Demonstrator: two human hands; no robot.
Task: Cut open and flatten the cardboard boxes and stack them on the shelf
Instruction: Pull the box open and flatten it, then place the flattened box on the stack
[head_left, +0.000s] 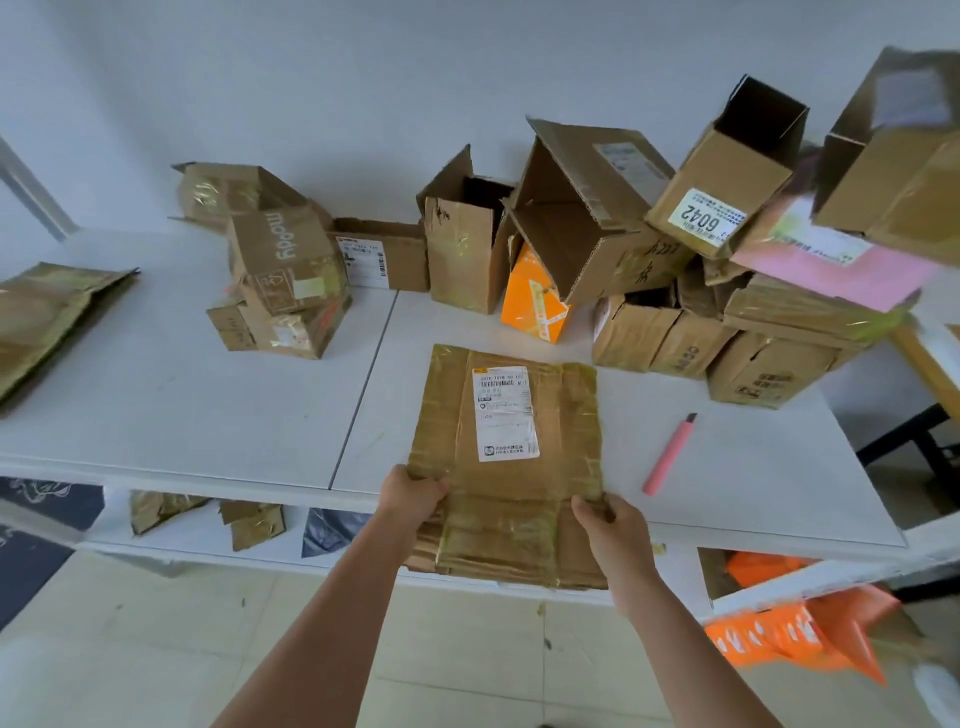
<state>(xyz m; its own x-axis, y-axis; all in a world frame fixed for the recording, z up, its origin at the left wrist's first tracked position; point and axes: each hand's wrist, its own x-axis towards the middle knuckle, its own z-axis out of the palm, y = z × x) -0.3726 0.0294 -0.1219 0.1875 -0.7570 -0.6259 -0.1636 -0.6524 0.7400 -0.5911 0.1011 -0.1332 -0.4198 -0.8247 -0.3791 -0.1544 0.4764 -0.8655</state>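
Flattened box (506, 467) over the tabletop's (182, 395) near edge, gripped at its sides by left hand (413, 496) and right hand (605, 522); pink cutter (669, 454) alongside.

flattened cardboard box (506, 467) (white label up), overhanging table edge

We can't read the label (506, 413) on the flattened box (506, 467), print too small. Its near end hangs past the table edge (208, 480), hiding part of the lower shelf (197, 535). Top-right box (904, 156) is blurred and cut by the frame. Flat cardboard (47, 322) at left is cropped too. Fingertips of both hands sit under the box, unseen.
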